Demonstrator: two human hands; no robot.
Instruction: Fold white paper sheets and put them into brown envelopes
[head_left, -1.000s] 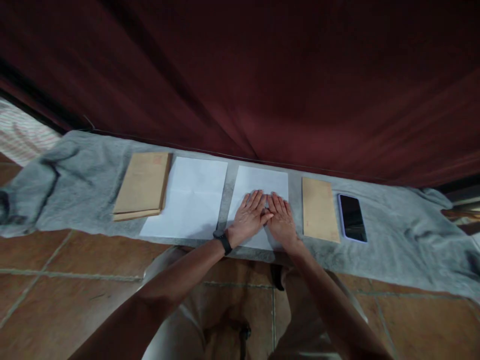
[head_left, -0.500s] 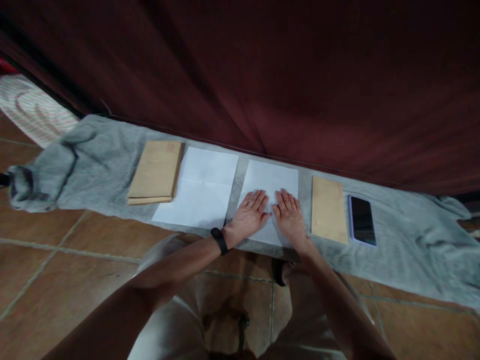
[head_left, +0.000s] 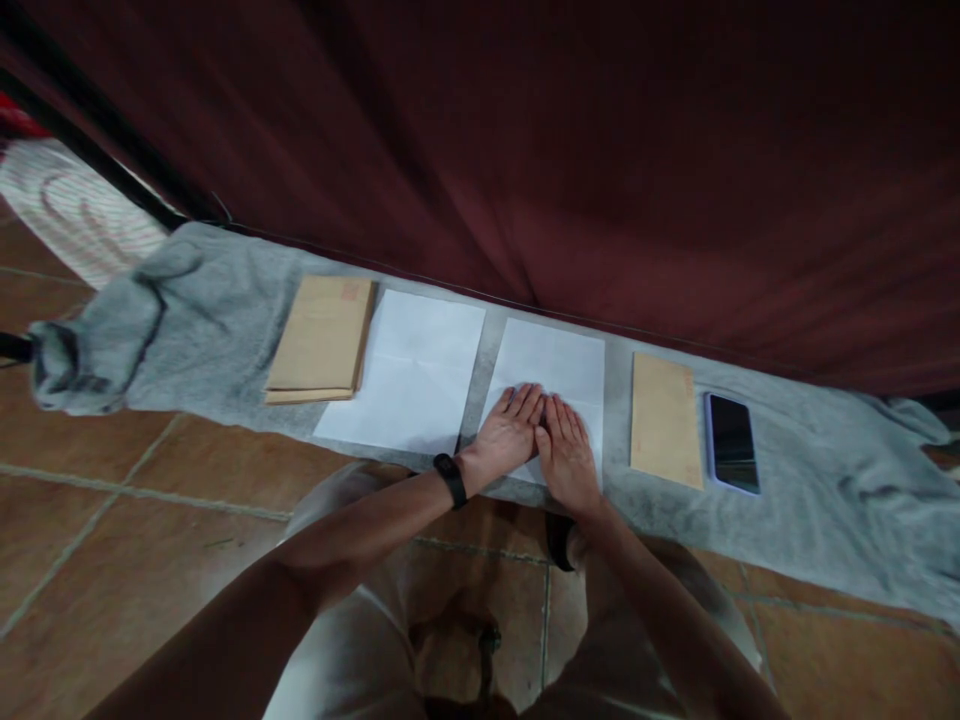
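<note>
My left hand (head_left: 508, 435) and my right hand (head_left: 564, 455) lie flat, side by side and touching, on the near half of a white sheet of paper (head_left: 559, 362). The fingers are stretched out and pressed on the paper. A black band sits on my left wrist (head_left: 451, 479). A second white sheet (head_left: 412, 372) with fold creases lies to the left. A stack of brown envelopes (head_left: 322, 338) rests further left. A single brown envelope (head_left: 664, 418) lies just right of my right hand.
Everything rests on a grey cloth (head_left: 195, 330) spread along a tiled floor (head_left: 127, 520). A dark phone (head_left: 732, 442) lies right of the single envelope. A dark red curtain (head_left: 525, 150) hangs behind. My knees are below the hands.
My hands, apart on the sheet half a second ago, have slid back together at its near middle. The view has shifted slightly.
</note>
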